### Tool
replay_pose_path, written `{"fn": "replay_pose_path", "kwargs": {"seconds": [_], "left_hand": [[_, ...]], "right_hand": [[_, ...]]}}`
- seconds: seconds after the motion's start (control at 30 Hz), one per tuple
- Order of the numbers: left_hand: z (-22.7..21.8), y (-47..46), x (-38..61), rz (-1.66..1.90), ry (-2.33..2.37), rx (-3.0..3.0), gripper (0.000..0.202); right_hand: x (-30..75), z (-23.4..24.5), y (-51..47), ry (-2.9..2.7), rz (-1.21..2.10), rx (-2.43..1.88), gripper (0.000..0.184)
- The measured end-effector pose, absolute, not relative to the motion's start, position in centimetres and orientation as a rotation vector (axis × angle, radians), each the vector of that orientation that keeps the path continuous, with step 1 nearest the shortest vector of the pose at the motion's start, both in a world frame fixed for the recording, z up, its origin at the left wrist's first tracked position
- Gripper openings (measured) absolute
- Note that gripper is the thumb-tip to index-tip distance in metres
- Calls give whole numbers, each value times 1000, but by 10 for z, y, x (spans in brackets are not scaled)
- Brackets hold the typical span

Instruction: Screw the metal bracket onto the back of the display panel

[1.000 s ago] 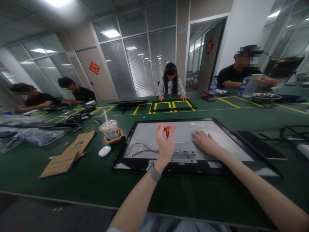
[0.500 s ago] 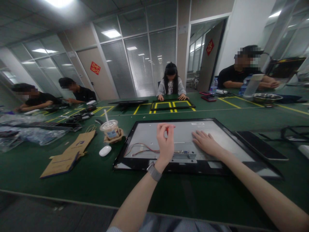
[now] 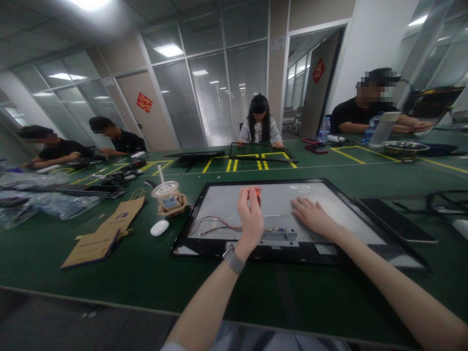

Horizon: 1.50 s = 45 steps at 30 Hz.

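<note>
In front of me a flat display panel (image 3: 219, 202) lies with its grey metal back up and black frame around it. My left hand (image 3: 250, 209), with a watch on the wrist, is closed around the orange and black handle of a screwdriver (image 3: 258, 197), above the panel's middle. The hand hides its shaft and tip. My right hand (image 3: 313, 217) lies flat on the panel's back, fingers spread. Just below my left hand are a metal bracket with connectors (image 3: 280, 236) and thin coloured wires (image 3: 215, 224).
Left of the panel stand a drink cup (image 3: 167, 195) in a cardboard holder, a white mouse (image 3: 159, 228) and a brown paper bag (image 3: 106, 234). A black phone-like slab (image 3: 397, 219) lies at the right. Opposite, a person holds a black frame (image 3: 263, 157).
The fingers of my left hand have turned the handle, showing more orange. My right hand stays put. The person opposite has raised the far edge of the black frame.
</note>
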<state>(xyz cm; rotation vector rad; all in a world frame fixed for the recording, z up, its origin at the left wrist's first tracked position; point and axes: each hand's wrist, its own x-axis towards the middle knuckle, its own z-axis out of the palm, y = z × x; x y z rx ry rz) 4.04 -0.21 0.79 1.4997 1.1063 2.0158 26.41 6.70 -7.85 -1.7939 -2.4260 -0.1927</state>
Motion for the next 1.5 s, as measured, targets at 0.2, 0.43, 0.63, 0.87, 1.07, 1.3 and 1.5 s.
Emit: {"fn": "replay_pose_path", "kwargs": {"seconds": [0.2,0.43,0.63,0.87,1.07,1.3,1.5], "left_hand": [[10,-3,41,2109,1128,1597,22],[11,-4,41,2077,1145,1618,19],[9,-6,41,2019,1112,1647,29],[12,-6,42,2084,1110,1688,12],[13,-5,42,2072,1093,1674,11],[11,-5,41,2023,1086,1686,29],[9,-6,41,1963,1068,1657,31]], "right_hand": [[262,-76,65,-2431,-200,-1799,56],[263,-78,66,-2422,-211,-1788,57],[262,-77,65,-2411,-179,-1802,58],[263,-76,65,-2434,-184,-1808,56],[263,-79,67,-2429,-204,-1797,55],[264,-81,68,-2419,-210,-1787,56],[263,-77,66,-2425,-198,-1799,57]]}}
